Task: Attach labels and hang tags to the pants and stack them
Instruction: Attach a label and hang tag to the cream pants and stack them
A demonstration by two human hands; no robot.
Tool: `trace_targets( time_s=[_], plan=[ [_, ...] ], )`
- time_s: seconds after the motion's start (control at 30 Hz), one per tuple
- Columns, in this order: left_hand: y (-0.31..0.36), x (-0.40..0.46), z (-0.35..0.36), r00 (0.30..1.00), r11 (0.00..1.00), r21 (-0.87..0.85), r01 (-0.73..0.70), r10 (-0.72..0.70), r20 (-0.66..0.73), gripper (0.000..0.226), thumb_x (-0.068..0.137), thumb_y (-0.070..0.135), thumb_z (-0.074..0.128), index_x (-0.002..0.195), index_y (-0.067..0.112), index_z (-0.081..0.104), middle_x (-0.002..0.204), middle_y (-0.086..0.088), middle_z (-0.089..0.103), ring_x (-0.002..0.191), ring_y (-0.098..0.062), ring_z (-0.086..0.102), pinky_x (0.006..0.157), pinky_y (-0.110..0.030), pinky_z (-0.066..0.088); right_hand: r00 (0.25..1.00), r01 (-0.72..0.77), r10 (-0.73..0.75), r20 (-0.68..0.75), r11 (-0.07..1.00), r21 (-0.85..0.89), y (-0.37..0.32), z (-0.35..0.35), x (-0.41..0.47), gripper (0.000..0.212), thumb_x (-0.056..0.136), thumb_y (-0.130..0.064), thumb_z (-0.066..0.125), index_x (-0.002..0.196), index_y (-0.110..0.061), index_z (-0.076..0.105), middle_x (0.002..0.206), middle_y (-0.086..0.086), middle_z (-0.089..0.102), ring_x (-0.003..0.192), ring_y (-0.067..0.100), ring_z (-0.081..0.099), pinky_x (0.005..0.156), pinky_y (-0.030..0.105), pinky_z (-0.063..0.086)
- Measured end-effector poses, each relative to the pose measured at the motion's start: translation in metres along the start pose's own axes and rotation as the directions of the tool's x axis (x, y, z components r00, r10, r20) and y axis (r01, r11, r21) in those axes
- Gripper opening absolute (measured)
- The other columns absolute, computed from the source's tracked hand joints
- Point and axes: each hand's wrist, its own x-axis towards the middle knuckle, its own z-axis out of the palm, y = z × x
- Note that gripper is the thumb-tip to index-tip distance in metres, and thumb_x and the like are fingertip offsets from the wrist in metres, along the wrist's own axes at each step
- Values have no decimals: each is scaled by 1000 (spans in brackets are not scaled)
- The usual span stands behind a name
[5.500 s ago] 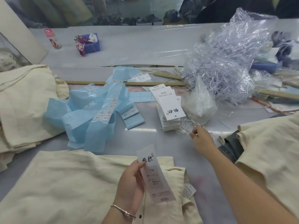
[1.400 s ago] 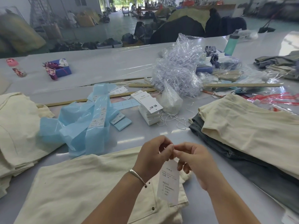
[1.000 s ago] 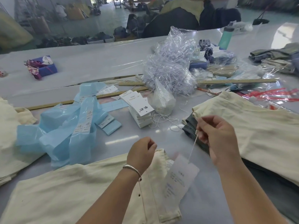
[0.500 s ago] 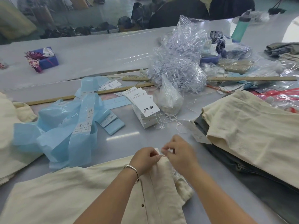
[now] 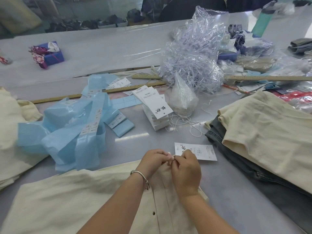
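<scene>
Left hand [image 5: 154, 158] and right hand [image 5: 186, 168] meet fingertip to fingertip, pinching something small at the cream pants [image 5: 70, 200] waistband. Hang tag [image 5: 200, 152] lies flat just beyond.

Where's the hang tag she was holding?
The hang tag lies flat on the grey table, just beyond the right hand, between the cream pants and the folded stack.

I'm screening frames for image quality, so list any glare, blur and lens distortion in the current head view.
Head view: a bright glare streak lies on the table beyond the hands; the long wooden ruler and table edges bow from wide-angle distortion; the room behind is soft; the hang tag print is too blurred to read; left hand and right hand are sharp enough.
</scene>
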Motion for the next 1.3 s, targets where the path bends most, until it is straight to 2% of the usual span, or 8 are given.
trace_targets(
  time_s=[0.27, 0.43, 0.57, 0.67, 0.73, 0.83, 1.1, 1.3],
  plan=[
    [-16, 1, -6, 994, 993, -112, 43, -54, -94, 4, 79, 10, 78, 81, 9, 76, 78, -9, 72, 72, -20, 64, 84, -38, 53, 997, -48, 60, -53, 979, 197, 3, 11, -8, 24, 65, 12, 76, 55, -2, 60, 61, 7, 45, 55, 27, 45, 46, 39, 42],
    [-18, 8, 0, 987, 997, -79, 12, -24, -158, 5, 81, 5, 75, 77, 7, 72, 67, -1, 68, 62, -9, 62, 67, -21, 53, 999, -52, 54, 0, 968, 246, 14, 7, -8, 15, 69, 6, 76, 63, -7, 71, 70, 5, 52, 62, 23, 52, 52, 34, 43],
    [-10, 12, 5, 984, 996, -30, -79, 74, -160, 11, 92, 7, 62, 81, 11, 62, 81, 2, 71, 61, -3, 63, 48, -9, 42, 971, -220, 239, 9, 878, 426, 39, -8, 8, 17, 77, -3, 73, 75, -20, 74, 95, -2, 63, 69, 11, 57, 61, 23, 46],
    [-4, 14, 6, 990, 995, -40, -93, 87, -114, 13, 95, 12, 58, 83, 13, 60, 87, 4, 75, 55, -3, 61, 43, -12, 38, 932, -295, 236, 276, 936, 195, 62, -8, 41, 17, 83, -10, 68, 95, -22, 69, 90, -9, 60, 69, 7, 53, 71, 29, 48],
    [-4, 16, 7, 991, 994, -46, -96, 92, -96, 12, 95, 13, 59, 83, 12, 59, 80, 4, 75, 49, -4, 55, 41, -14, 34, 842, -234, 167, 512, 970, 68, 67, -3, 59, 25, 86, -13, 66, 109, -23, 66, 88, -11, 57, 72, 7, 51, 78, 32, 47],
    [-4, 19, 10, 992, 992, -72, -100, 94, -83, 8, 93, 10, 61, 85, 10, 60, 69, 2, 72, 46, -3, 52, 42, -15, 36, 754, -86, 60, 654, 996, 8, 65, 7, 74, 28, 89, -14, 62, 114, -26, 63, 94, -8, 58, 85, 13, 55, 83, 32, 47],
    [6, 14, 4, 981, 979, -74, -191, 186, -59, 12, 88, -4, 63, 89, 6, 69, 72, -3, 74, 57, -7, 63, 56, -16, 49, 670, 227, -40, 741, 962, -153, 57, 22, 94, 12, 87, -13, 55, 85, -22, 63, 103, -1, 60, 97, 20, 58, 78, 31, 44],
    [14, 4, 7, 972, 966, -106, -235, 234, -26, 13, 87, -7, 63, 91, 4, 67, 72, -4, 74, 59, -10, 65, 58, -17, 50, 642, 442, -142, 753, 872, -212, 67, 33, 89, 9, 89, -15, 57, 98, -16, 57, 107, 3, 51, 102, 22, 52, 70, 29, 37]
  ],
)
